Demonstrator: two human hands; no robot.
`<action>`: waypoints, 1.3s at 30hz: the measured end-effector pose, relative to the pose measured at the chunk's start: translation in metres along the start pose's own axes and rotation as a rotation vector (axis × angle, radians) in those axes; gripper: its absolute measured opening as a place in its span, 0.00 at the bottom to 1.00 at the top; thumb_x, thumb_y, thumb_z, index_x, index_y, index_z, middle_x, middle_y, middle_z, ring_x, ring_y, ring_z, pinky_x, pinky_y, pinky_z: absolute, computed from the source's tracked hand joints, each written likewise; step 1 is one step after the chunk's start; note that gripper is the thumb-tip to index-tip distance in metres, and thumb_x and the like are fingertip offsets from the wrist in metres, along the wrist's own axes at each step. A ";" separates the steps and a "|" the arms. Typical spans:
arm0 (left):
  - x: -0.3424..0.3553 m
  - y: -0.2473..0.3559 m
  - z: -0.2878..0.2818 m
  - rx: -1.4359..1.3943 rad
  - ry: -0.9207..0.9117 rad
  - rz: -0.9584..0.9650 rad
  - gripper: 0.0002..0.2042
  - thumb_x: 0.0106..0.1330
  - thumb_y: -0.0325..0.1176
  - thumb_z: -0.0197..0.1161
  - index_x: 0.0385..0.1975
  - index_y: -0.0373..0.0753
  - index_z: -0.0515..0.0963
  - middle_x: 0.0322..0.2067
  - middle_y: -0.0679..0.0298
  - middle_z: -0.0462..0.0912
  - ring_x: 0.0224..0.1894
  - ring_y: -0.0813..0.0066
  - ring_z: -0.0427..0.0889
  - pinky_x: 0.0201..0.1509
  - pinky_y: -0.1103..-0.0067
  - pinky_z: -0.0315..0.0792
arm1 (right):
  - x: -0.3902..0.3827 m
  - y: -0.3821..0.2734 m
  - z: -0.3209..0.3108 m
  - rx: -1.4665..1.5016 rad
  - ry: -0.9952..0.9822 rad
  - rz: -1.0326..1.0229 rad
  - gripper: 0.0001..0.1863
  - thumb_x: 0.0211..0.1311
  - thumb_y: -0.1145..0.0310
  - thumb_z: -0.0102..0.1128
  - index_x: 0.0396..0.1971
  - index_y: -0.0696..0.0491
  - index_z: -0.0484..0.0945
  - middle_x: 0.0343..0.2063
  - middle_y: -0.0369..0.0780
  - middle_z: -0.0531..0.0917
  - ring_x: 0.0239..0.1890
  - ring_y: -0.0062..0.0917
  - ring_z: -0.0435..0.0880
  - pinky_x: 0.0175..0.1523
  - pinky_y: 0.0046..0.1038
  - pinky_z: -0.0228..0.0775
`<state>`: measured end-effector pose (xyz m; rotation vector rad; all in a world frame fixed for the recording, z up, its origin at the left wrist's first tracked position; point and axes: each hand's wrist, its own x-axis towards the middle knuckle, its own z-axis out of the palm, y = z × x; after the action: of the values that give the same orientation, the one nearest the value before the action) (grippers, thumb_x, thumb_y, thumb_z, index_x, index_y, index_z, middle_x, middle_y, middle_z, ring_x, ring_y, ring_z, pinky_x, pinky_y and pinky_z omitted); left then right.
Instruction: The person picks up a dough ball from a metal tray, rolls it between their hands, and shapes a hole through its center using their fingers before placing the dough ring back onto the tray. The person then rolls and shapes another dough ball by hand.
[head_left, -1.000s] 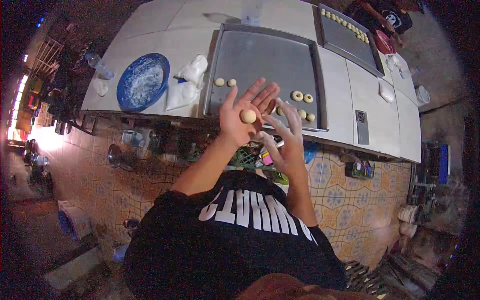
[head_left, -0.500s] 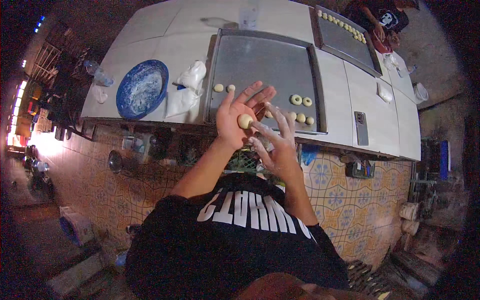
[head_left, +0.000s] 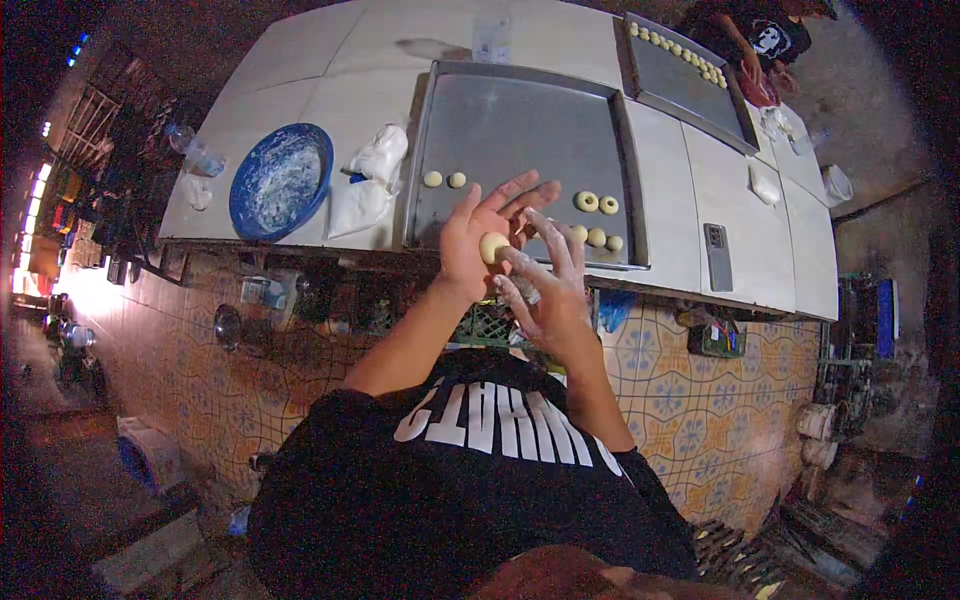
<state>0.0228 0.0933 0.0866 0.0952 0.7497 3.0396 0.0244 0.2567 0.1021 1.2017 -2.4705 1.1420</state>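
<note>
In the cupped palm of my left hand (head_left: 466, 250) sits a pale round dough ball (head_left: 490, 248), the fingers stretched out beyond it. My right hand (head_left: 556, 298), dusted with flour, has its fingers apart, and a fingertip touches the ball's right side. Both hands are over the front edge of a large metal baking tray (head_left: 520, 115). Two dough balls (head_left: 457, 180) lie at the tray's left. Toward its right are two dough rings (head_left: 587, 202) with holes, and several more dough pieces (head_left: 596, 238) in front of them, partly hidden by my right hand.
Left of the tray stands a blue basin (head_left: 325, 165) coated with flour, beside white plastic bags (head_left: 365, 205). A phone (head_left: 717, 257) lies on the tiled table to the right. Farther back, a person (head_left: 755, 50) stands by a second tray (head_left: 680, 85) with rows of dough balls.
My left hand has shifted slightly right with the dough ball, and my right hand slightly left. The fingertip stays at the ball. The view has shifted slightly.
</note>
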 end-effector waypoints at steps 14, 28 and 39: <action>0.000 -0.004 0.002 -0.011 -0.023 -0.013 0.40 0.77 0.67 0.44 0.75 0.37 0.65 0.76 0.45 0.64 0.75 0.56 0.67 0.79 0.62 0.60 | 0.003 -0.008 -0.002 -0.117 -0.005 -0.023 0.17 0.61 0.62 0.75 0.49 0.49 0.86 0.75 0.48 0.66 0.73 0.54 0.64 0.75 0.57 0.60; -0.004 -0.004 0.002 0.022 -0.028 -0.008 0.39 0.79 0.65 0.39 0.75 0.37 0.64 0.74 0.48 0.68 0.75 0.59 0.66 0.80 0.63 0.56 | 0.007 -0.012 0.000 -0.178 0.008 -0.056 0.15 0.58 0.63 0.75 0.44 0.50 0.86 0.74 0.48 0.67 0.72 0.52 0.65 0.73 0.56 0.61; -0.003 -0.012 -0.006 0.076 -0.016 0.029 0.41 0.78 0.66 0.39 0.75 0.36 0.65 0.71 0.52 0.71 0.71 0.64 0.69 0.77 0.67 0.60 | 0.009 -0.009 0.000 -0.222 -0.068 -0.030 0.14 0.59 0.58 0.75 0.42 0.47 0.87 0.75 0.46 0.65 0.74 0.52 0.63 0.75 0.59 0.56</action>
<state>0.0256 0.1010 0.0753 0.1323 0.8700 3.0331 0.0253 0.2474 0.1110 1.2265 -2.5381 0.8058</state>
